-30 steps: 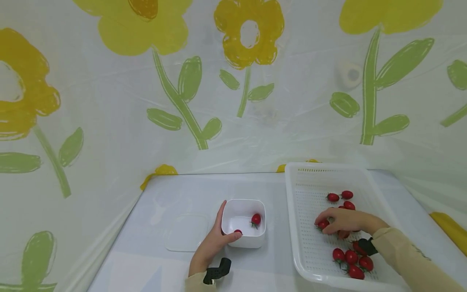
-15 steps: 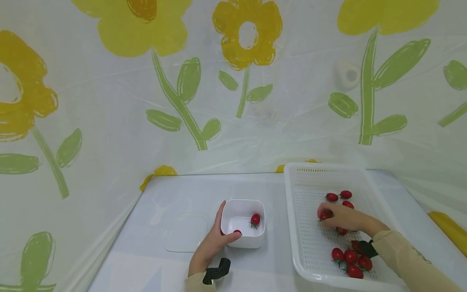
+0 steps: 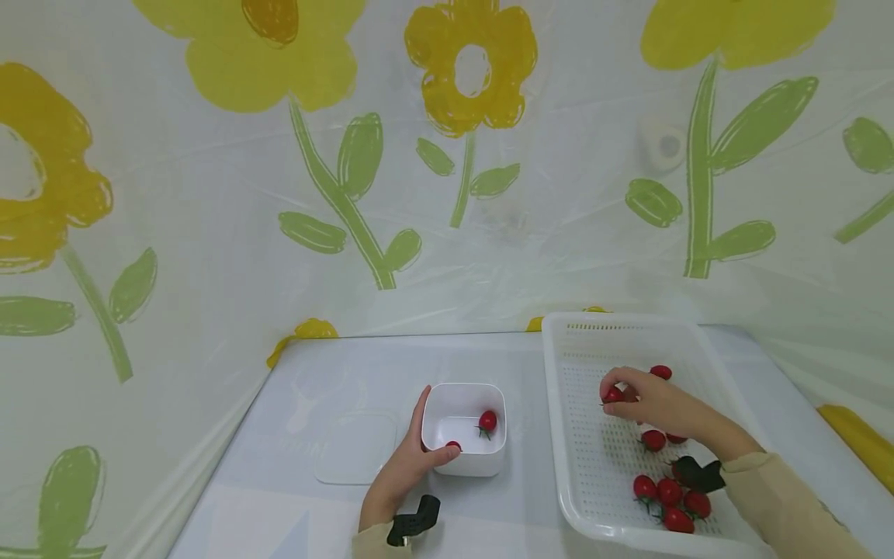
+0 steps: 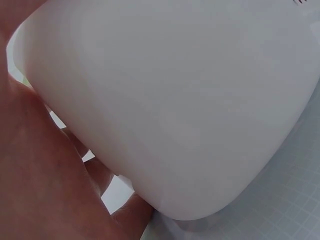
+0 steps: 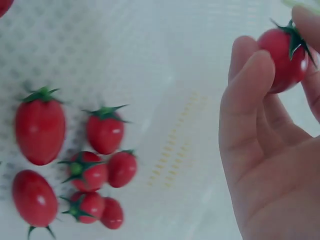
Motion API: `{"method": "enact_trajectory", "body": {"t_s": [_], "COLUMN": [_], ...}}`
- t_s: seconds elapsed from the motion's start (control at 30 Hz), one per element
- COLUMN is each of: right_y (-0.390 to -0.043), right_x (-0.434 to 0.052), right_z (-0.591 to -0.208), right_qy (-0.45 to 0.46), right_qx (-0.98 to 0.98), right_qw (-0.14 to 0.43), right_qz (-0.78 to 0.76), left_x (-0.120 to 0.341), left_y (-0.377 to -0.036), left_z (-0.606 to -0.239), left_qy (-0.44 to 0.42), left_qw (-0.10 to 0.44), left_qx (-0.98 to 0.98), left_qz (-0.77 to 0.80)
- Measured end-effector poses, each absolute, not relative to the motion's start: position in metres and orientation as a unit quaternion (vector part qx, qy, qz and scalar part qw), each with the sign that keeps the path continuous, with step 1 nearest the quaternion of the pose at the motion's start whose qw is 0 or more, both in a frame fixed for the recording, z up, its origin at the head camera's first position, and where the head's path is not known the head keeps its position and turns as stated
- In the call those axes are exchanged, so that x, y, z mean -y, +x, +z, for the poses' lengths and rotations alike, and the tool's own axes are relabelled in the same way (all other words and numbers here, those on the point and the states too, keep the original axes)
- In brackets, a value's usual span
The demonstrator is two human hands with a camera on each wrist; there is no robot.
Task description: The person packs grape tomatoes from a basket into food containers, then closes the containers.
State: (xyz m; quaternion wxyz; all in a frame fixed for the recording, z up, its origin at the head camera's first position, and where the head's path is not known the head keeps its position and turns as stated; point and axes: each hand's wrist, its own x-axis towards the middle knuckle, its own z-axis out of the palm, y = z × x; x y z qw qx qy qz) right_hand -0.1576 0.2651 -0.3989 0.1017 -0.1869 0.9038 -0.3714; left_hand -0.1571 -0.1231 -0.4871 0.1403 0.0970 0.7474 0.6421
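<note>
Head view: with the right hand (image 3: 653, 403), pinches a red tomato (image 3: 612, 395), toward ten o'clock over the white basket (image 3: 587, 450); with the left hand (image 3: 414, 454), grips the white box (image 3: 475, 465) from its eight o'clock side, at the basket's nine o'clock.

Beige long sleeves (image 3: 785, 501), bare hands (image 3: 412, 456) and matching black, angular wrist-worn devices (image 3: 414, 522).
</note>
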Motion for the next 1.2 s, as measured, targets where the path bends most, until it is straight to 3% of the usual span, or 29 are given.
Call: {"method": "enact_trajectory", "body": {"t_s": [0.2,0.43,0.6,1.2], "right_y": [-0.147,-0.133,-0.121,-0.092], "right_x": [-0.259,-0.248,-0.237,-0.186], "right_z": [-0.383,-0.371,-0.368,-0.366], "right_qy": [-0.18,-0.162,-0.181,-0.102], "right_qx": [-0.915,-0.9,-0.893,-0.854], "right_qw": [0.029,-0.004,-0.06,-0.113], "right_qz": [-0.359,-0.404,-0.407,-0.498], "left_x": [0.122,0.123,0.124,0.122], "left_y": [-0.157,-0.155,-0.155,-0.156], "left_z": [-0.486,-0.486,-0.486,-0.487], "left_qy": [0.098,0.098,0.095,0.108], "left_qw": [0.138,0.137,0.14,0.136], "left_qx": [-0.745,-0.744,-0.741,-0.74], "left_qz": [0.645,0.647,0.65,0.649]}}
